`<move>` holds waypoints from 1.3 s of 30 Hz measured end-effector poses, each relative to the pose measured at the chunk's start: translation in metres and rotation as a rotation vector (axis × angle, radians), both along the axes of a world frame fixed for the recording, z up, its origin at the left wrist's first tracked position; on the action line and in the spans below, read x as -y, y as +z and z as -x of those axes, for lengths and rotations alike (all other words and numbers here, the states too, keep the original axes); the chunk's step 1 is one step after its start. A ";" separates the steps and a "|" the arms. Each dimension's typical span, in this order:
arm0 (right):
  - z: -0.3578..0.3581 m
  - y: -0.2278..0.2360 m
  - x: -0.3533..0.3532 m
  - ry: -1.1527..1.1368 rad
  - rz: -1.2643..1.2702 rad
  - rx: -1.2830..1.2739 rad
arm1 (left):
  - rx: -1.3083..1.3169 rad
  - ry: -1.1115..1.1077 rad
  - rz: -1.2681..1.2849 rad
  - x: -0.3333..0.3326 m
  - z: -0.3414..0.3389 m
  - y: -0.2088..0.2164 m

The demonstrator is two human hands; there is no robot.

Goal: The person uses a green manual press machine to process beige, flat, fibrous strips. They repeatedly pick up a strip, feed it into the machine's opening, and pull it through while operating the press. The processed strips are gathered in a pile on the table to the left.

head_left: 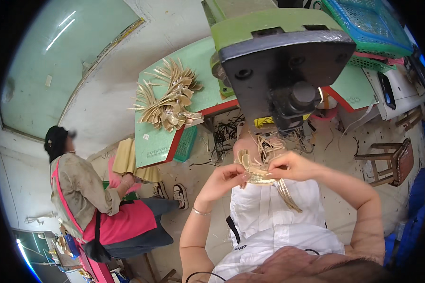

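Above my white-clothed lap, my left hand [223, 181] and my right hand [293, 167] hold a curved gold strap piece [259, 178] between them. Each hand pinches one end with thumb and fingers. A strip end of it rises beside my left fingertips. Below my right hand, narrow gold strips [289, 197] hang over the white cloth; I cannot tell whether they join the held piece. Thin cream straps [267, 145] lie just beyond my hands. A big fanned pile of similar gold strap pieces [170, 99] rests on the green table to the left.
A green and black machine head [288, 70] overhangs the space ahead. The green table [151, 146] has a red edge. Blue and green baskets [368, 23] stand far right, a wooden stool [389, 162] at right. At left sits a co-worker [87, 184] in a pink apron. Scraps litter the floor.
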State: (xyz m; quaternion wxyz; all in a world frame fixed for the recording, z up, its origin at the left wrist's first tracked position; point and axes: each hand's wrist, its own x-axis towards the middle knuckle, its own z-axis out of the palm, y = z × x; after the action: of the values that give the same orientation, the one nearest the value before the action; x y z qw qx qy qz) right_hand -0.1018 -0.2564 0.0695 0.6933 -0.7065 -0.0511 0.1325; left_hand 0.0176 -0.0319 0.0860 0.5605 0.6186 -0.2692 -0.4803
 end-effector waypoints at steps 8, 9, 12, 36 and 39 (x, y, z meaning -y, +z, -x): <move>0.018 -0.042 -0.023 -0.112 -0.371 -0.299 | -0.173 -0.147 0.369 0.010 -0.009 -0.029; 0.027 -0.071 -0.037 -0.111 -0.406 -0.356 | -0.189 -0.116 0.413 0.013 -0.010 -0.042; 0.044 -0.089 -0.061 -0.169 -0.702 -0.427 | -0.114 -0.095 0.123 0.015 -0.002 -0.068; -0.060 0.165 0.098 0.269 0.837 0.150 | -0.008 0.351 0.284 0.089 0.035 0.034; -0.062 0.153 0.101 0.237 0.803 0.226 | 0.068 0.413 0.283 0.081 0.034 0.034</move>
State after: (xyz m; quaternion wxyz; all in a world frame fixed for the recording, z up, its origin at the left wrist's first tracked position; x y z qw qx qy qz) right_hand -0.0395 -0.3570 0.2229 0.3335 -0.9195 -0.1519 0.1426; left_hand -0.0163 -0.1126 0.1205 0.7184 0.5917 -0.2205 -0.2919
